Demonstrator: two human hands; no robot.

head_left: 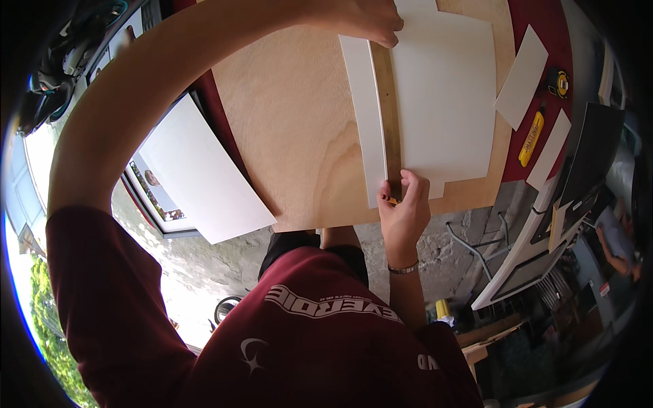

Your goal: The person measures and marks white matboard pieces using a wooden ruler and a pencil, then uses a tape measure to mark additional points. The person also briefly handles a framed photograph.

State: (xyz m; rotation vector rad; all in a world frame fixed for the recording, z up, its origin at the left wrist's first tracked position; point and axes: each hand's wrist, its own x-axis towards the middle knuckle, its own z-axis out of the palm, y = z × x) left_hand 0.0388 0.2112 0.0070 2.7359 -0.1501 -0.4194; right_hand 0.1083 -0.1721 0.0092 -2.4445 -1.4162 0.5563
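A long brown straight strip (390, 112), like a wooden straightedge, lies along a large white board (445, 95). My left hand (375, 22) is closed, its curled fingers pressing at the strip's far end. Close to the strip's near end, my right hand (406, 207) pinches a small orange-and-dark thing (392, 200), mostly hidden by the fingers, so its kind cannot be made out. Left of the strip runs a narrow white piece of board (362, 115) with a raised edge. All of it rests on a plywood sheet (292, 129).
On the right lie a yellow utility knife (531, 139), a yellow-and-black tape measure (558, 83) and white offcuts (522, 75). A white sheet (204, 173) partly covers a framed picture (163, 190) on the left. Dark panels (592, 149) lean at the far right.
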